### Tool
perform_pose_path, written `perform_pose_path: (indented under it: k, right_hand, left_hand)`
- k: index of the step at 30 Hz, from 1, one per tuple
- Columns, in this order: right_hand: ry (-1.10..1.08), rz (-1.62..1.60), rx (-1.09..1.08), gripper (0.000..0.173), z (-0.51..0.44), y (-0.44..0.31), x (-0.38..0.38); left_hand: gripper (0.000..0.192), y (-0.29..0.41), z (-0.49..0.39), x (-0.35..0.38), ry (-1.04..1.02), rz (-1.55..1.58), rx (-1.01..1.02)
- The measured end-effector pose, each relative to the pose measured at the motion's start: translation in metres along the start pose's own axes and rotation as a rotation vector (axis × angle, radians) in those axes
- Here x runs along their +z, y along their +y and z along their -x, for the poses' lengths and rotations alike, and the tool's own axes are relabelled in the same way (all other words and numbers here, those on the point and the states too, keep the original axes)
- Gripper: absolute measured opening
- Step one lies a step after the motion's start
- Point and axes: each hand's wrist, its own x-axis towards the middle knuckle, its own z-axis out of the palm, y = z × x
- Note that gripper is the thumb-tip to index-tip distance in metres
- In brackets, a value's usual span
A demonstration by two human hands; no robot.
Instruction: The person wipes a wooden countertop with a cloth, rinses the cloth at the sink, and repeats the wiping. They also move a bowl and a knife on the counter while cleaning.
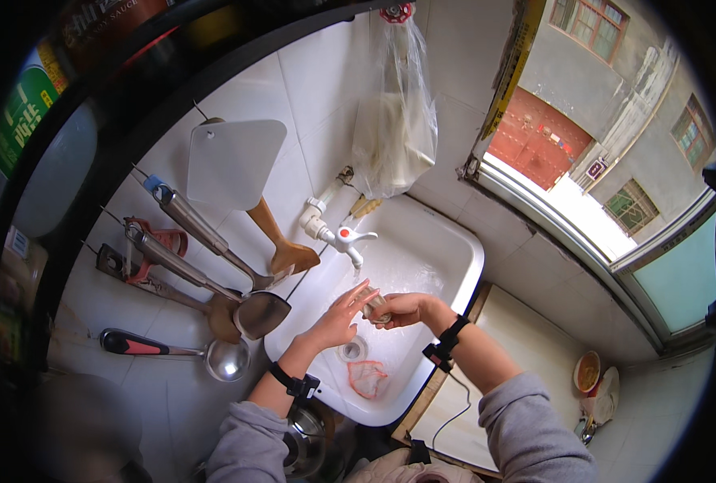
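Note:
My right hand (pixel 407 309) grips a small pale brownish object (pixel 377 308) over the white sink basin (pixel 454 241); its kind is not clear. The fingers of my left hand (pixel 335 320) lie against the object's upper side, spread slightly and not closed around it. Just above the hands is a white plastic tap (pixel 347 238) with a red dot, and water appears to run from its spout. Below the hands are the round drain (pixel 353 349) and a piece of thin netting with an orange edge (pixel 367 379).
Steel ladles (pixel 227 360), spatulas (pixel 264 314) and a white scraper-like sheet (pixel 237 163) hang on the tiled wall at left. A plastic bag (pixel 394 133) hangs behind the tap. Right of the sink are a pale worktop (pixel 515 344) and a bowl (pixel 587 371). A metal pot (pixel 303 441) stands below.

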Motion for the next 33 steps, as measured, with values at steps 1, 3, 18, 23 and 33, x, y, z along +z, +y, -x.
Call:
perform_pose_path:
  k: [1, 3, 18, 23, 33]
  right_hand:
    - [-0.047, 0.038, -0.019, 0.009, 0.006, 0.001, 0.005]
    - [-0.208, 0.136, 0.03, 0.017, 0.012, -0.005, 0.016]
    - [0.625, 1.5, -0.046, 0.02, 0.011, 0.042, 0.064]
    - [0.628, 1.227, 0.017, 0.015, 0.018, 0.047, 0.07]
    - [-0.096, -0.002, 0.214, 0.048, 0.058, 0.012, 0.063]
  left_hand:
    - [0.086, 0.006, 0.004, 0.001, -0.022, -0.102, 0.036]
    - [0.08, 0.011, 0.004, 0.003, 0.043, -0.262, 0.18]
    - [0.021, 0.038, -0.012, 0.021, -0.46, -0.458, -0.277]
    - [0.03, 0.043, -0.005, 0.025, -0.391, -0.431, -0.243]
    - [0.018, 0.043, -0.019, 0.007, 0.205, -0.551, 0.451]
